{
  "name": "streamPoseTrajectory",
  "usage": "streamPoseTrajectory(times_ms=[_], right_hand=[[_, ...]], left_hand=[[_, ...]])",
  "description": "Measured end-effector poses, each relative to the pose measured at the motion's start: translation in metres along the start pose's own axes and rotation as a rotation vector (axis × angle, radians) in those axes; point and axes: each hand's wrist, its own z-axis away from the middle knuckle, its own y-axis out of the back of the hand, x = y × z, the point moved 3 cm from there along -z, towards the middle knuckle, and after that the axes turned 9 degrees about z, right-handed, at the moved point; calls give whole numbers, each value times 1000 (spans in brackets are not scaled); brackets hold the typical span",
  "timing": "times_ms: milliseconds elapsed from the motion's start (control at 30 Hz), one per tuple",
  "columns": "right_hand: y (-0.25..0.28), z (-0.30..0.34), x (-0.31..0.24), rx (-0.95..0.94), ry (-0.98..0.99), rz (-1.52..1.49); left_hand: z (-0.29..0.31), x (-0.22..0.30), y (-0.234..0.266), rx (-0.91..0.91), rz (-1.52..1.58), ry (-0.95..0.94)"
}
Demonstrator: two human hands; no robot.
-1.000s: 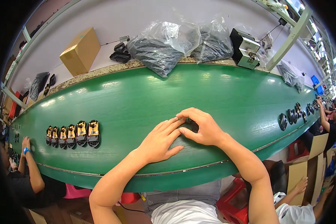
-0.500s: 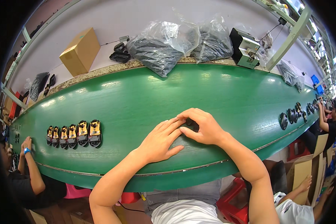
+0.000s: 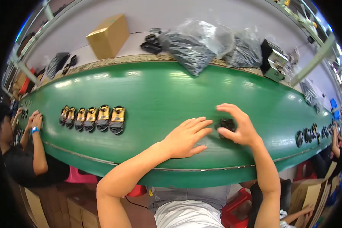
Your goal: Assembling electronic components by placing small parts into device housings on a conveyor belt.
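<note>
My left hand (image 3: 189, 137) is spread flat just above or on the green work surface, palm down, its fingers straight and nothing visible in it. To its right, my right hand (image 3: 242, 125) curls around a small black part (image 3: 227, 124), the thumb lying across its near side and the forefinger arching above it. The part's exact kind cannot be made out, and the palm hides some of it. My left fingertips point toward the part but stay a little apart from it. Further left stands a row of several black and yellow assemblies (image 3: 103, 118) with rounded bodies.
Along the back ledge are a cardboard box (image 3: 109, 37), clear bags of black parts (image 3: 192, 49) and a black and silver device (image 3: 274, 61). More black parts (image 3: 308, 135) lie at the far right. Co-workers sit to the left (image 3: 21, 152) and right. The green surface's near edge (image 3: 201, 170) runs before me.
My view has turned, so the scene sits further right. My hands, close together before, have drawn apart; the right hand has shifted right with the black part, which shows more now.
</note>
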Motion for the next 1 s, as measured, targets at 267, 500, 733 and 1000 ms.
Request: streamPoseTrajectory(times_ms=[267,500,733,1000], right_hand=[[1,50,6,-118,-20,221],[-18,17,-11,-21,-74,157],[-45,-19,-19,64,32,104],[-47,-31,-25,103,24,42]], left_hand=[[7,-2,-5,99,15,-41],[3,-2,-5,71,21,-66],[4,-6,8,123,53,-31],[8,-7,18,218,75,-28]])
